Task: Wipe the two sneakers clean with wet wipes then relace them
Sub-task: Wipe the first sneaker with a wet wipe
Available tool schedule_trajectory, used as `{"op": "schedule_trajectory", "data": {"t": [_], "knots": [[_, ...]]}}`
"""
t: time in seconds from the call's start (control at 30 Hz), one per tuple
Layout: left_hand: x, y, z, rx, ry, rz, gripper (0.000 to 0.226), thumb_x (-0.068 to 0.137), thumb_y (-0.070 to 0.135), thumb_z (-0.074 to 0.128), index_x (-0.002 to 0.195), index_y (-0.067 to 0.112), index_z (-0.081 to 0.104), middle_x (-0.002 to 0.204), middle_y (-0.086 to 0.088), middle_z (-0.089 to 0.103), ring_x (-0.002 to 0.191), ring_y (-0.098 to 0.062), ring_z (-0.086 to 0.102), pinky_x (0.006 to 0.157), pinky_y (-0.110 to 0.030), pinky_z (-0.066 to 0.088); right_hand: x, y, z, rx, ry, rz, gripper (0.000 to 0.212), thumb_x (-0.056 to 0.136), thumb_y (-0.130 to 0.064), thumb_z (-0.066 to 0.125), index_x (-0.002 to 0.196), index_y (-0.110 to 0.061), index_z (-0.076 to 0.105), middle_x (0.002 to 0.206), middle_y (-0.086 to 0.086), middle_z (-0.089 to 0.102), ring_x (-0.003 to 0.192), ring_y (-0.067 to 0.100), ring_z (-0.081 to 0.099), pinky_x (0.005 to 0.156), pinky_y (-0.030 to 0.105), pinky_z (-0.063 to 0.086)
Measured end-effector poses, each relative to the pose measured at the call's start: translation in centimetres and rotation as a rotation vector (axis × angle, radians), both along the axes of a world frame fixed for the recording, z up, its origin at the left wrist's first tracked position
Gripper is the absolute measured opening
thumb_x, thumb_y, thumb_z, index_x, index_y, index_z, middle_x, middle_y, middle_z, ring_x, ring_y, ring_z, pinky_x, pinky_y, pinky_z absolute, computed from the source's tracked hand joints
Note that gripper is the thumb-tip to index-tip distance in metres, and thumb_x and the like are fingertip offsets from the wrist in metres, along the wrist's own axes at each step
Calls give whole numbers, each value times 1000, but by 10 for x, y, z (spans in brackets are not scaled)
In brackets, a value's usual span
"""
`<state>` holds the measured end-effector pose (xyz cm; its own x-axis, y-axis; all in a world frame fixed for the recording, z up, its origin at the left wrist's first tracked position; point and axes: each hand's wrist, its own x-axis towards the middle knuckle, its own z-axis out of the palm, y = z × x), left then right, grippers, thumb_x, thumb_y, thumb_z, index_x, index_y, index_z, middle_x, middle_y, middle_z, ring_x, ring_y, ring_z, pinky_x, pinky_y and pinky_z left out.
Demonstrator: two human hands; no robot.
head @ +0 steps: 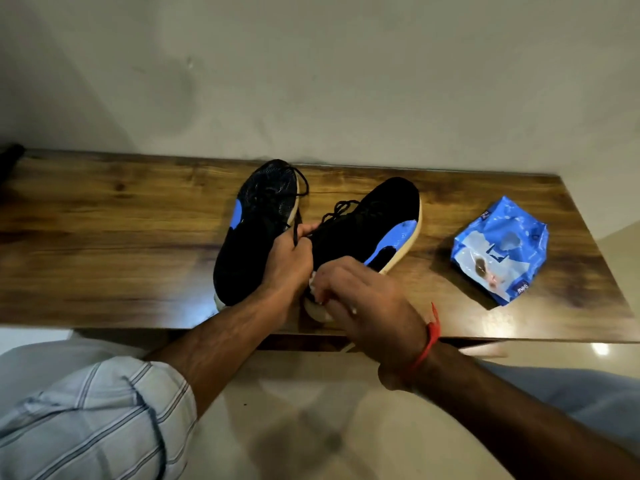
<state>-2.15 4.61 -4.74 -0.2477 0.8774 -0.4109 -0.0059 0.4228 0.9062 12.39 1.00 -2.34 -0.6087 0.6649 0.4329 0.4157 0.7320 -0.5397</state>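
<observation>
Two black sneakers with blue patches and cream soles lie on the wooden table (104, 237), toes toward the wall. The left sneaker (252, 230) rests flat. My left hand (287, 265) grips the right sneaker (374, 223) at its collar, near the loose black laces (337, 207). My right hand (363, 299) holds a white wet wipe (313, 284) against that sneaker's heel, and the hand hides most of the wipe.
A blue pack of wet wipes (500, 256) lies on the table to the right of the sneakers. The wall runs right behind the table. A dark object (10, 161) sits at the far left edge. Below the table's front edge is pale floor.
</observation>
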Motion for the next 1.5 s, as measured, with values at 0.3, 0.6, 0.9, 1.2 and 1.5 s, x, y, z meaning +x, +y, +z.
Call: {"op": "schedule_trajectory", "data": {"t": [0.3,0.6,0.9,1.2,1.5], "knots": [[5,-8,7,74,18,-169,44,104,4,37,125,31,65,129,10,65,123,-4,57,111,-33,45,40,45,6,-23,-27,-346,15,79,7,65,84,-7,62,85,2,61,81,13,56,72,26,47],[5,-10,16,64,-19,-272,53,96,-11,46,123,31,66,123,10,70,119,-2,62,109,-36,49,28,24,4,-168,-173,-198,21,75,7,66,82,-12,61,82,0,61,77,13,56,71,9,37],[0,-7,13,-57,-58,-351,39,93,8,65,114,41,65,125,11,68,122,-7,60,113,-34,44,67,58,17,-100,-75,-504,16,81,3,67,83,-13,63,82,-3,64,76,13,56,68,10,37],[1,-19,12,-27,-80,-479,48,89,16,77,129,32,59,119,12,72,113,0,65,99,-22,51,16,56,5,-182,-131,-308,16,82,3,67,91,-10,70,93,1,69,88,9,60,77,7,39],[1,-20,17,-31,-45,-455,53,90,8,74,125,41,52,107,24,64,105,5,62,102,-22,49,54,92,14,0,-255,-437,20,73,10,62,82,-6,69,85,13,68,81,35,64,76,37,50]]}}
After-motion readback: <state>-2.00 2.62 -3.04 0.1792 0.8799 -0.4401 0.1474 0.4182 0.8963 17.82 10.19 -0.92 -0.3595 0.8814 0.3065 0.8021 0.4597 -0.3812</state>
